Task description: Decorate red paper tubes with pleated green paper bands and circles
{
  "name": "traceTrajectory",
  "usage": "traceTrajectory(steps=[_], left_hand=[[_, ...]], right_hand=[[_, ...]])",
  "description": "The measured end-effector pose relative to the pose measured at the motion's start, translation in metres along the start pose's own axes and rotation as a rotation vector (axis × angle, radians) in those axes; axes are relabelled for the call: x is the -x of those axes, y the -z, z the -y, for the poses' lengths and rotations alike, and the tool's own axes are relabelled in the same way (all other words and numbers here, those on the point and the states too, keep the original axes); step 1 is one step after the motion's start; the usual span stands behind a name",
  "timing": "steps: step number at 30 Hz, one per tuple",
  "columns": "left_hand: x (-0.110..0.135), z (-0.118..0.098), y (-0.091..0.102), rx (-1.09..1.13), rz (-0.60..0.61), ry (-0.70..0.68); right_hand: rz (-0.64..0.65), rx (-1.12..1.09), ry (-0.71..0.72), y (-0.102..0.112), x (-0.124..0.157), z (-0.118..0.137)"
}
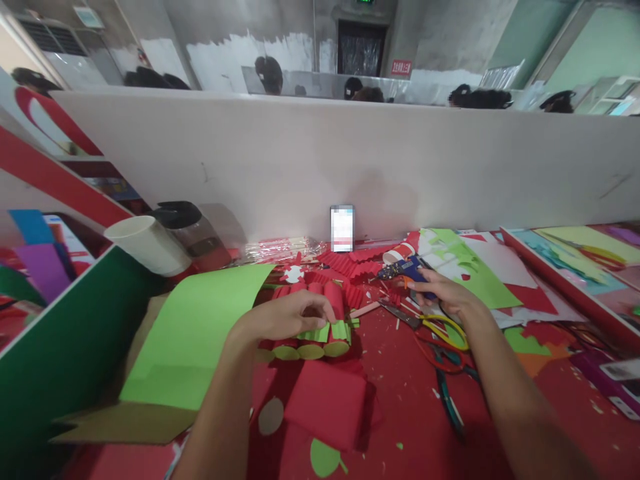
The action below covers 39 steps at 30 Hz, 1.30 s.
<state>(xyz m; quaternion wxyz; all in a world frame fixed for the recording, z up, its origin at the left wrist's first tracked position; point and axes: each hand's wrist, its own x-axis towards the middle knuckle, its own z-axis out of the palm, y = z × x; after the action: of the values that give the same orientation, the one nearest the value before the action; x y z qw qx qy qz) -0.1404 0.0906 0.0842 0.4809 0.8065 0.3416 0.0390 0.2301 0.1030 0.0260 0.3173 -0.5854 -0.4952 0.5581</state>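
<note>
Red tabletop (395,413), littered with paper scraps, backed by a low white partition (280,147). Left hand (285,313): fingers bent and partly open, tips down at the row of red paper rolls (334,300), by the green paper strips (341,331) near the rolls' close ends; cannot tell whether the fingertips pinch a strip or only rest there. Right hand (445,297): fingers wrapped round the handle of a blue glue gun (411,267), nozzle to the left, apart from the rolls. Just below the right fingers, yellow-handled scissors (456,333), blades to the left; lower, a green-handled tool (443,387). Below the left fingers, a red block (325,403), then a rounded green cutout (324,459). To their left, a large green sheet (195,327), and past it a tilted white cup (150,243). Beyond the left fingers, a phone (343,229) upright near the partition, screen lit but blurred. Past the partition: grey wall (230,20) patched white, dark doorway (363,48), tops of several people's heads (269,75)
</note>
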Motion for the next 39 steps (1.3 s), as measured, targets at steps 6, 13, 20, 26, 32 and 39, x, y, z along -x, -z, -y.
traceTrajectory(steps=[6,13,20,26,32,39], left_hand=[[0.004,-0.009,0.000,-0.023,-0.098,0.013],[0.011,-0.008,0.002,-0.069,-0.133,0.064],[0.022,-0.020,0.002,-0.092,-0.055,0.187],[0.017,-0.025,-0.005,-0.140,-0.093,0.290],[0.017,-0.021,-0.003,-0.136,-0.104,0.226],[0.022,-0.007,0.005,-0.012,-0.079,0.131]], right_hand=[[0.133,0.009,-0.068,0.002,0.004,0.004],[0.212,-0.063,0.074,0.001,0.007,0.011],[0.243,0.060,0.333,-0.014,0.017,0.029],[0.136,0.069,0.386,-0.045,0.018,0.030],[0.132,0.193,0.438,-0.069,0.016,0.024],[-0.084,0.442,0.466,-0.078,0.027,-0.005]])
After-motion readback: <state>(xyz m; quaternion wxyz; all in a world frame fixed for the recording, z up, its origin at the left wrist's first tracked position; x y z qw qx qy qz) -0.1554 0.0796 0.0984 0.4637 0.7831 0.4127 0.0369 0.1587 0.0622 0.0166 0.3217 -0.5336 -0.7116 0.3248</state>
